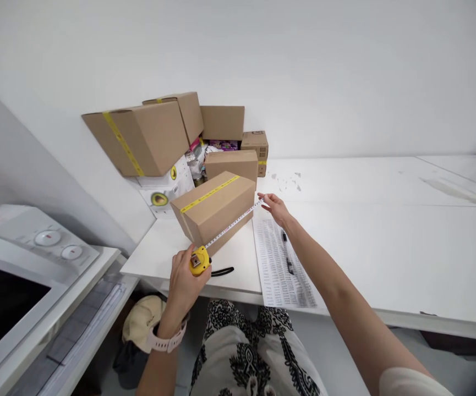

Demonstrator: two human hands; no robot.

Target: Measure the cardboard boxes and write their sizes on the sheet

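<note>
My left hand [186, 278] is closed around a yellow tape measure [200, 260] at the near left corner of a cardboard box [221, 206]. The white blade runs out along the box's long front side. At its far end, my right hand [274, 208] pinches the blade tip near the box's right corner. Yellow tape crosses the top of this box, which lies closed on the white table [238, 269]. A black wrist strap hangs from the tape measure onto the tabletop.
More cardboard boxes [161, 135] are stacked behind, some on a white avocado-print box [167, 195]. Printed sheets [277, 269] with a black pen [289, 258] lie right of the measured box. A microwave [23, 275] stands at left; a beige cap [142, 322] sits below table level.
</note>
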